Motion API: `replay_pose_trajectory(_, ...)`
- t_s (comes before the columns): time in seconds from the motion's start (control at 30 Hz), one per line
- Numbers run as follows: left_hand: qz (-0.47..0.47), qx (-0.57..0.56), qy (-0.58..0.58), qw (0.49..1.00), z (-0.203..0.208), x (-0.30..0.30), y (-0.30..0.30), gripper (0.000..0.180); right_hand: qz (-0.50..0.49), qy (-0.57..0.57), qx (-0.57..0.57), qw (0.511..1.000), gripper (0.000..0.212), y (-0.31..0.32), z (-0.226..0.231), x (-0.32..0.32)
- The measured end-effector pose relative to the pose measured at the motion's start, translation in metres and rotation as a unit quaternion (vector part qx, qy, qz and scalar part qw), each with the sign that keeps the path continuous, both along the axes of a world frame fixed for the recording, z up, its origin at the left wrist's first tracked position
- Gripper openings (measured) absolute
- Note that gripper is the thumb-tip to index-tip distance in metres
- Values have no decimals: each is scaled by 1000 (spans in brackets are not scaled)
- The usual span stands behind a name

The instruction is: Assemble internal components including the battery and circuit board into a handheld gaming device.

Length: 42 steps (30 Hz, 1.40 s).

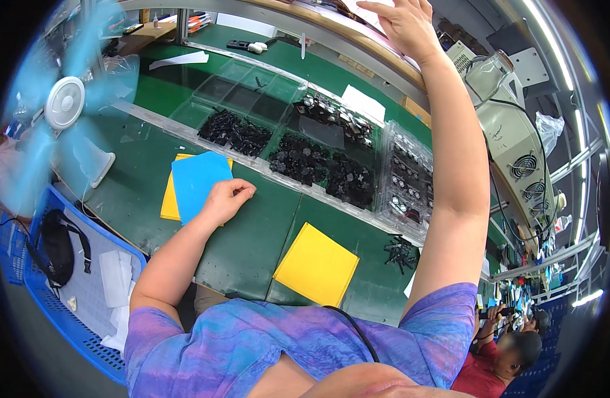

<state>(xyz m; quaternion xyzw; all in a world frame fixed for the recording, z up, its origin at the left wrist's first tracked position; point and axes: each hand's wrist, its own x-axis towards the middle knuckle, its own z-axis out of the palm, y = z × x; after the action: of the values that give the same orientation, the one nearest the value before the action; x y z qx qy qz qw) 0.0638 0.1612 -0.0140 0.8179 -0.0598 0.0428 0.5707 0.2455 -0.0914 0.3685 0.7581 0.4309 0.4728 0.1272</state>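
Blue sheet point(197, 184): under left hand point(227, 199), fingers curled loosely on it
Right hand point(406, 25): raised to shelf point(331, 26), fingers spread, grasping nothing
Risk: sheet may slide, pressure light

Flat blue square sheet point(197, 182) lies on the green worktop point(252, 239), overlapping a yellow sheet point(169, 202) beneath, its right edge under the left hand point(227, 199).
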Motion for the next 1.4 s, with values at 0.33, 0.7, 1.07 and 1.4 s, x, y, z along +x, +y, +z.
replay_pose_trajectory(0.33,-1,-2,16,1000,-1,0,0,22,24,17,150,988,37,-5,3,2)
replay_pose_trajectory(0.7,-2,-18,23,1000,-1,-1,0,21,113,72,333,934,31,-58,10,73)
replay_pose_trajectory(1.07,-4,-23,32,999,-5,1,1,20,150,197,389,888,30,-64,6,93)
replay_pose_trajectory(1.4,-8,-31,35,999,-8,3,1,19,188,277,405,851,29,-66,7,98)
